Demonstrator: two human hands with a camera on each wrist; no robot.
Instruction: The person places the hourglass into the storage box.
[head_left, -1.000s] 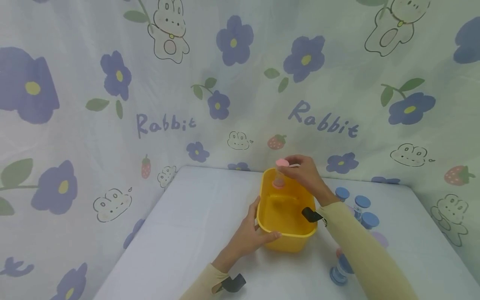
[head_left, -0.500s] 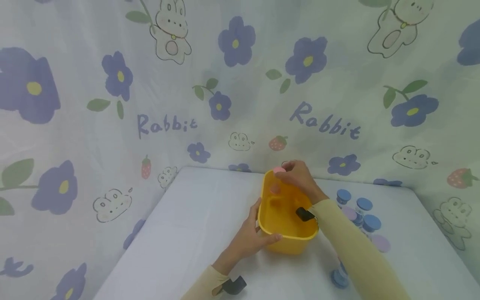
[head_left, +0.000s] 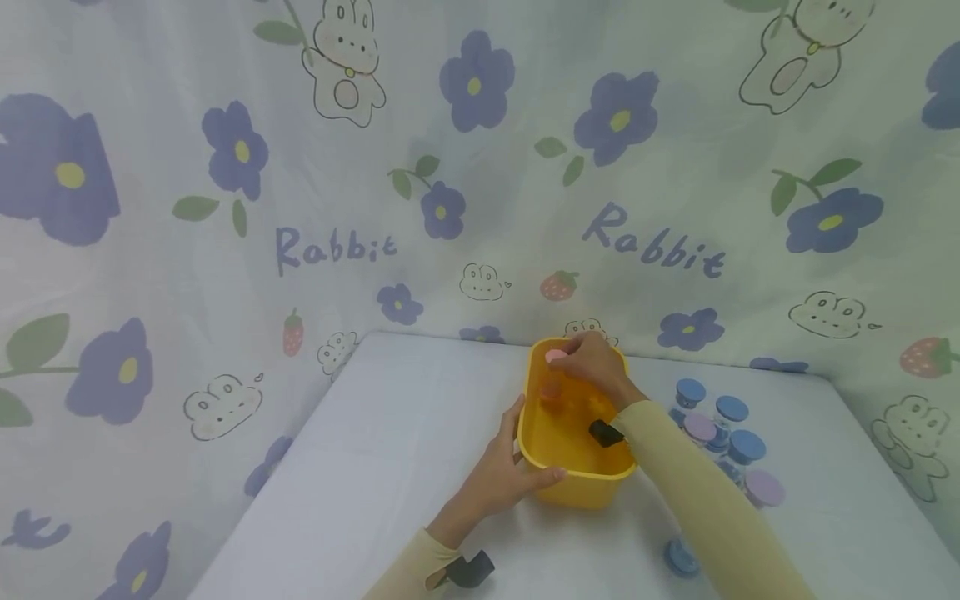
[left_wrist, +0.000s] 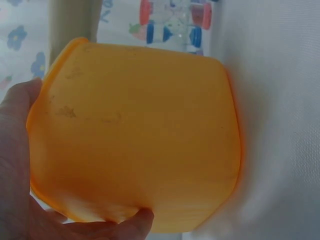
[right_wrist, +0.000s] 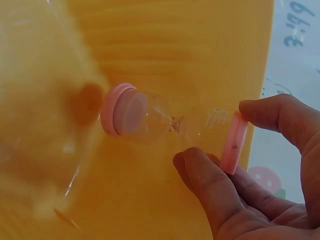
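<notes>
My right hand (head_left: pixel 591 360) pinches an hourglass (right_wrist: pixel 150 117) by its pink upper cap, thumb on one side and fingers on the other. The hourglass is clear, with pink caps at both ends, and it hangs inside the yellow bin (head_left: pixel 573 492) near the far left corner. In the right wrist view its lower pink cap (right_wrist: pixel 112 110) points toward the bin's floor. My left hand (head_left: pixel 504 468) grips the bin's near left corner, thumb on the front rim and fingers along the left side. The bin stands on the white table.
Right of the bin stand several hourglasses with blue caps (head_left: pixel 747 446) and purple caps (head_left: pixel 765 486). Another blue-capped hourglass (head_left: pixel 681 557) is partly hidden by my right sleeve (head_left: pixel 697 492). A printed curtain (head_left: pixel 480 208) rises behind the white table (head_left: pixel 360 433).
My right hand has lowered the pink hourglass from above the far rim down into the bin. The left hand keeps its grip on the bin, and the view has shifted slightly.
</notes>
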